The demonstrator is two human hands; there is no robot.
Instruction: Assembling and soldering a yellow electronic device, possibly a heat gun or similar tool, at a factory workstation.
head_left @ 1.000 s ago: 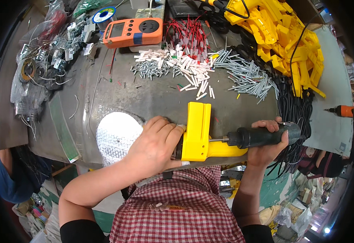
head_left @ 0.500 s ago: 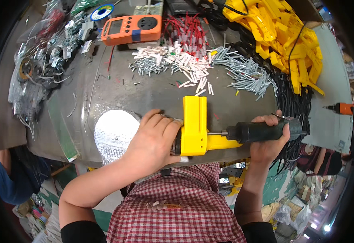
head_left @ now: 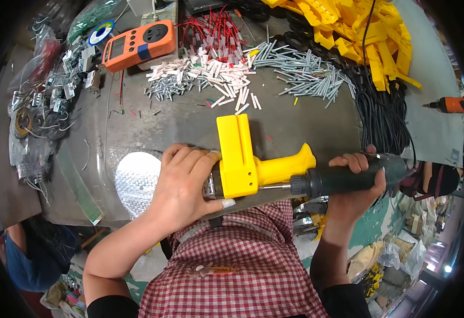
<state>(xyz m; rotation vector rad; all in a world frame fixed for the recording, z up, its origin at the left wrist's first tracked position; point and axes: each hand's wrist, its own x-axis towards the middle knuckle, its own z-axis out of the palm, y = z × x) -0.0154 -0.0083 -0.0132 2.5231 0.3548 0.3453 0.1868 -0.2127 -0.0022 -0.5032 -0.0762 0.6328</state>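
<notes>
A worker in a red-and-white checked apron (head_left: 226, 286) holds a yellow plastic housing (head_left: 236, 159) at the near edge of a grey workbench (head_left: 306, 127), the left hand (head_left: 181, 180) gripping its dark, metallic left end, fingers over the top and a white-wrapped thumb below. The right hand (head_left: 356, 204) is closed around a black power screwdriver (head_left: 338, 180) lying nearly level, its slim metal bit (head_left: 274, 186) reaching the housing's right side beside two small holes; the exact seat of the tip cannot be seen. The housing's handle-like arm points right, just above the tool's nose. Left of the left hand lies a rounded silver foil sheet (head_left: 136, 180), with a green strip (head_left: 78, 188) farther left. Across the bench, long metal screws (head_left: 317, 74), white slender pieces (head_left: 232, 79) and short screws (head_left: 168, 89) spread in neighboring heaps, black cables (head_left: 383, 122) bunched to their right. Beyond are red wires (head_left: 213, 32), an orange meter (head_left: 139, 45) and a wire spool (head_left: 101, 33), while yellow plastic parts (head_left: 380, 37) pile up at the far right.
</notes>
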